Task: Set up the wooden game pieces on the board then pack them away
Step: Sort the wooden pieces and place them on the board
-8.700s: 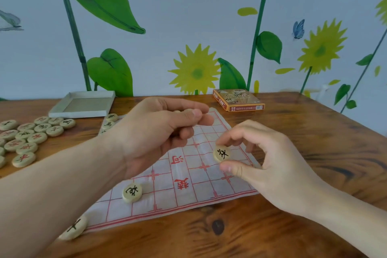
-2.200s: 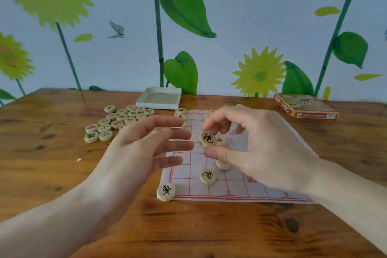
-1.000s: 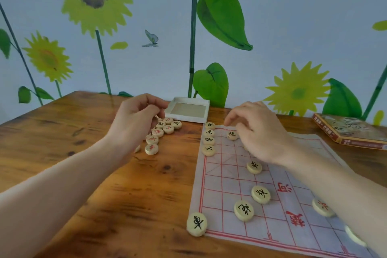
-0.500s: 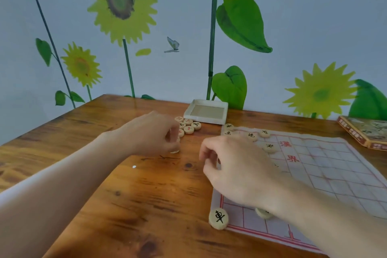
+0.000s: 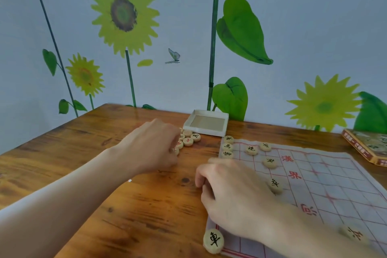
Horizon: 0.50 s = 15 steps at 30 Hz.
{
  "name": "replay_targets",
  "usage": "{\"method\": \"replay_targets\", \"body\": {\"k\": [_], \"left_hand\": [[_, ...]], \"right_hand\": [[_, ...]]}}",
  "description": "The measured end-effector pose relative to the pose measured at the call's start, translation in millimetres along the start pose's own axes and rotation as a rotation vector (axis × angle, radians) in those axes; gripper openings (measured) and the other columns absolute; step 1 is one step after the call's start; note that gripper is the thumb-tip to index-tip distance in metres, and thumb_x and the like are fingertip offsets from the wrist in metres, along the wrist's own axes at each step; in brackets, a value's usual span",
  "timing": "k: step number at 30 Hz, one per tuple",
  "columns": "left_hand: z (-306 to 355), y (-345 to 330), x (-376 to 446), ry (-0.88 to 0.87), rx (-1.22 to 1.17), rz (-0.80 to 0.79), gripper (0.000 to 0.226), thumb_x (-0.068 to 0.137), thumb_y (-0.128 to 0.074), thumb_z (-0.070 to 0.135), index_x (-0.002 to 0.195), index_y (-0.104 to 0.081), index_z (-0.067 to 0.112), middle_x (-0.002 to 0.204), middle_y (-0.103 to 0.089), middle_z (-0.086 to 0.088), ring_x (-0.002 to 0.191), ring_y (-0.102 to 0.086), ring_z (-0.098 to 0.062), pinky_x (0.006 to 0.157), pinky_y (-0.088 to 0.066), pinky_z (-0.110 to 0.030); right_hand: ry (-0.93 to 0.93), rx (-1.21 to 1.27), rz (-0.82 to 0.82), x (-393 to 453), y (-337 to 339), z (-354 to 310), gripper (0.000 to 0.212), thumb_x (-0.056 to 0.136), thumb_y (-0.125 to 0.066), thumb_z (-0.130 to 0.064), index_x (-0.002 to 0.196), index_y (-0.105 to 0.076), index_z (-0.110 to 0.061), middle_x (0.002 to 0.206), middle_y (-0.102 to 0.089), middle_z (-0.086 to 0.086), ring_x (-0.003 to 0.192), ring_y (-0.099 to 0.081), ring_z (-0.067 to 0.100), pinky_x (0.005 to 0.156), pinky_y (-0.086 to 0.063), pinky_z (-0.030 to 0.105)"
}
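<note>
Round pale wooden game pieces w/ black or red characters sit in two groups: a loose pile on the brown wooden table just left of the board, and a set already on the white paper board w/ red grid. On the board: three stacked along the far left edge, several more running diagonally toward the near side, one large black-character piece at the near left corner, half off the sheet, another blurred one near the bottom right.

Around: open white cardboard box tray just behind the pile, touching distance from the board's far corner; orange printed box lid at the far right; sunflower wallpaper behind.

Left hand lies knuckles-up over the pile's left part, hiding several pieces; fingers curl down into them, but can't tell if it has hold of one. Right hand rests on the board's left edge, back up, fingers bent under; whether it holds anything can't be told, palm hidden. Right forearm covers the board's near portion.
</note>
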<state>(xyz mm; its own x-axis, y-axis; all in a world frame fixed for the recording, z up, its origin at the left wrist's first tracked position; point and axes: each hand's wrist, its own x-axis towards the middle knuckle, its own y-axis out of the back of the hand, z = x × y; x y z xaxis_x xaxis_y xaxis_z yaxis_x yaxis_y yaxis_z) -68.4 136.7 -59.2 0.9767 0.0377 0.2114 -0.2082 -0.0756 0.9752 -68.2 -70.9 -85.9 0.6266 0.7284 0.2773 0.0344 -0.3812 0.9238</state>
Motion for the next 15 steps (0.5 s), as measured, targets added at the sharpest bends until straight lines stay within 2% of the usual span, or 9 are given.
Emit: {"method": "replay_targets", "body": {"k": [3,8,11,15], "left_hand": [[0,-4,5,-0.004,-0.073,0.076,0.010,0.087,-0.062,0.031,0.096,-0.066,0.031,0.093,-0.068,0.010,0.083,-0.064,-0.012,0.074,-0.059,-0.034],[3,-20,11,-0.014,-0.037,-0.051,0.020,0.095,-0.067,0.032,0.114,-0.069,0.029,0.114,-0.064,0.005,0.106,-0.060,-0.017,0.090,-0.054,-0.034],[-1,-22,14,0.016,-0.087,-0.061,0.022,0.093,-0.070,0.030,0.115,-0.069,0.031,0.116,-0.062,0.003,0.106,-0.061,-0.019,0.089,-0.053,-0.034],[-2,-21,11,-0.007,-0.061,-0.074,0.014,0.096,-0.065,0.029,0.109,-0.066,0.031,0.111,-0.061,0.005,0.100,-0.060,-0.015,0.085,-0.053,-0.031]], "right_hand": [[0.002,0.014,0.002,-1,0,0,0.013,0.097,-0.052,-0.023,0.101,-0.063,-0.029,0.099,-0.057,-0.012,0.096,-0.054,0.012,0.078,-0.050,0.029],[0.008,0.027,0.006,0,0,0,0.014,0.097,-0.052,-0.023,0.102,-0.064,-0.029,0.099,-0.057,-0.012,0.095,-0.053,0.011,0.077,-0.048,0.026],[0.003,0.039,0.008,0,-2,2,0.013,0.097,-0.052,-0.023,0.101,-0.064,-0.029,0.098,-0.056,-0.012,0.095,-0.052,0.011,0.078,-0.049,0.027],[-0.005,0.049,0.011,0,-5,3,0.013,0.096,-0.053,-0.023,0.099,-0.063,-0.029,0.098,-0.056,-0.012,0.096,-0.052,0.011,0.077,-0.048,0.028]]}}
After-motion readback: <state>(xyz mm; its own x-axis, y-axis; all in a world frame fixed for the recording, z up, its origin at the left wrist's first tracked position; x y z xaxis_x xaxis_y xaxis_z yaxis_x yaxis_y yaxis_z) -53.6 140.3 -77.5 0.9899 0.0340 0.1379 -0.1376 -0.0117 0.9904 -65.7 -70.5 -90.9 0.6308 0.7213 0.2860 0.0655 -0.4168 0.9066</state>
